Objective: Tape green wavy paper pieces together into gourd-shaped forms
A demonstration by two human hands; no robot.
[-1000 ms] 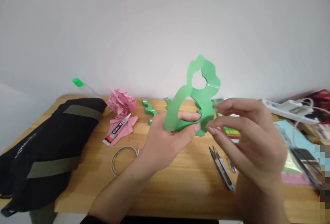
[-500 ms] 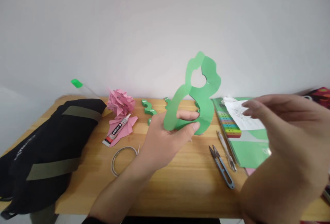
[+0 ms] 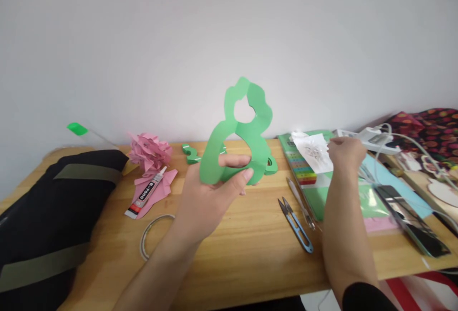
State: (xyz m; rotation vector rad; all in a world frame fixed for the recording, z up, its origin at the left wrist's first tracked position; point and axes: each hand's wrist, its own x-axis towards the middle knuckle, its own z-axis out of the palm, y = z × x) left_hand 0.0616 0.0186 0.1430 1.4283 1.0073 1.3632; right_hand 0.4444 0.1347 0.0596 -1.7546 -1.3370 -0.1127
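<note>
My left hand (image 3: 211,201) is closed on a green paper cutout (image 3: 259,146), pinching its lower edge between thumb and fingers. The cutout stands upright, with a small hole above a larger one and a crease down its middle. Out to the right, my right hand (image 3: 346,153) is closed at the edge of a crumpled white paper (image 3: 315,152) with small bits on it. What its fingers hold, if anything, is hidden. Behind the cutout, more green paper pieces (image 3: 190,154) lie on the table, partly covered by my left hand.
On the wooden table (image 3: 246,249) lie blue thread snips (image 3: 296,225), a pen (image 3: 299,202), a tape roll (image 3: 145,239), a glue tube (image 3: 146,191) and a pink paper flower (image 3: 150,151). A black bag (image 3: 53,225) covers the left; a phone (image 3: 411,220) and power strip (image 3: 375,140) are right.
My right hand has moved away from me to the white paper, its fingers now closed. The view has swung right, showing the phone and power strip. My left hand still holds the cutout.
</note>
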